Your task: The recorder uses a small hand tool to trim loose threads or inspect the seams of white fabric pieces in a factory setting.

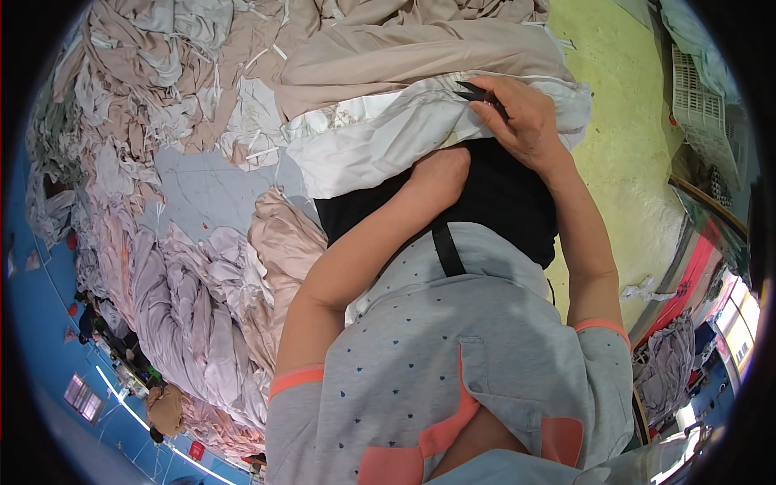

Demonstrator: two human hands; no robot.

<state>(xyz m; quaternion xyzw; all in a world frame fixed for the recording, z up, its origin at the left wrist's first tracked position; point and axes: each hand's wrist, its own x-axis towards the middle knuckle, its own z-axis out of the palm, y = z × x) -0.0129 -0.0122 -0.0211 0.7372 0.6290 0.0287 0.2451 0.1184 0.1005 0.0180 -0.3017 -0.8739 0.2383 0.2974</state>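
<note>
Across my lap lies a long piece of clothwork with a beige part (404,56) and a white fabric (380,133) folded along its near side. My right hand (525,121) is closed round a pair of black thread snips (474,92), whose blades point left over the white fabric. Just below, my left hand (443,176) is curled at the near edge of the white fabric, its fingertips hidden from view. The snips' blades look slightly apart.
Heaps of beige and white cloth (162,65) with loose strips spread at the far left. Lilac cloth (182,299) is piled nearer, beside a grey surface (210,190). To the right are a yellowish floor (630,162) and a pale plastic crate (699,105).
</note>
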